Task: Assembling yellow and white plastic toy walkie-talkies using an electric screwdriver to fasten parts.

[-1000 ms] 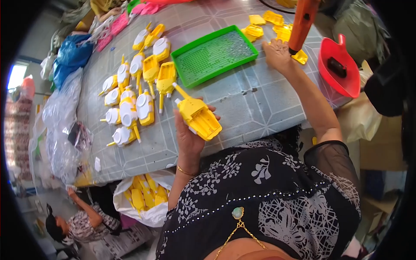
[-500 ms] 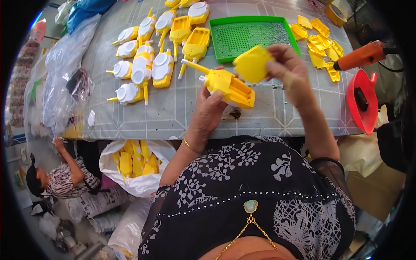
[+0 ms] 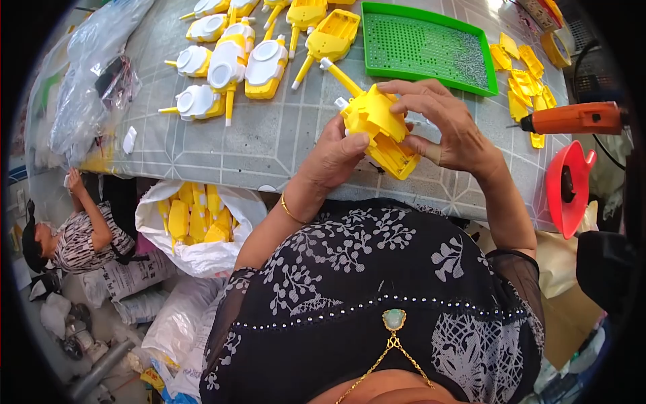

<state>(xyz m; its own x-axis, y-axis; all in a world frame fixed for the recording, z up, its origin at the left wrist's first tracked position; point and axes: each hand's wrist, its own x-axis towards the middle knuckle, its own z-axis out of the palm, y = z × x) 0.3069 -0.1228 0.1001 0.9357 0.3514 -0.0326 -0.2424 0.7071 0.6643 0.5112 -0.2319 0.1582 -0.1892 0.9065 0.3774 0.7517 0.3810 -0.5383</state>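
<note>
From my end, the yellow plastic housing with an open hollow body and a long white-tipped stem (image 3: 399,161) sits between the two hands, tilted above the table's near edge, its stem pointing away and to the left. The left hand (image 3: 330,158) is closed around its left side, thumb laid along the body. The right hand (image 3: 451,128) is half open — fingers bent over the flat yellow plastic cover (image 3: 378,111), which lies aslant on the housing, the hollow partly showing. I can't tell whether its thumb presses on cover or housing. A little farther off, right, I have the red plastic scoop (image 3: 562,215) and the orange power screwdriver (image 3: 579,119); beyond the hands, the green rectangular plastic tray (image 3: 431,81) of small grey pieces — loose yellow plastic parts (image 3: 525,84) to its right, yellow-and-white assembled units (image 3: 267,60) to its left.
</note>
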